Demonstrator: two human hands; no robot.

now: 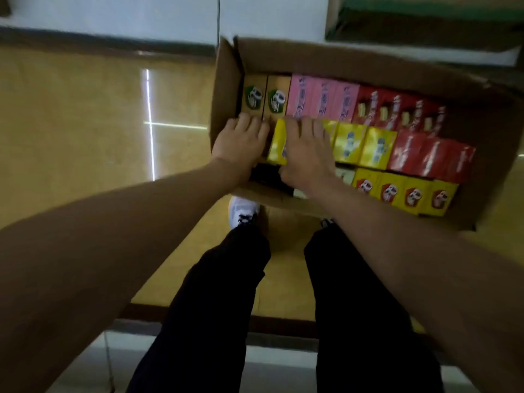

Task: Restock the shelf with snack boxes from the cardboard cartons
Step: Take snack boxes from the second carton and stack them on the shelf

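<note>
I stand on a yellowish floor (85, 137) with a bright line of reflected light across it; a pale wall (127, 15) with a dark skirting runs along 12 o'clock, and grey tiles lie at 6 o'clock behind a dark strip. The carton (354, 61) sits open on the floor at about 1 o'clock from my feet, flaps up, packed with snack boxes in rows. Far row, counted from the left: two tan boxes (266, 97) with a green panda badge, three pink boxes (323, 100), about four red boxes (397, 112). Middle row: yellow boxes (363, 147), three I can count for sure, then about three more red ones. Near row: four yellow panda boxes (405, 195) with a red badge; blur makes the counts rough. My left hand (241, 140) lies at the carton's 9 o'clock end, fingers fairly straight and resting on the tops of the tan boxes, holding nothing that I can see. My right hand (306, 151) is just beside it, fingers curled over the leftmost yellow box (278, 146), which is tilted up out of its row. Under my wrists a dark gap shows in the near-left corner. My dark trousers (215, 307) and a white shoe (243, 211) fill 6 o'clock; a greenish object (425, 21) sits at 1 o'clock beyond the carton.
</note>
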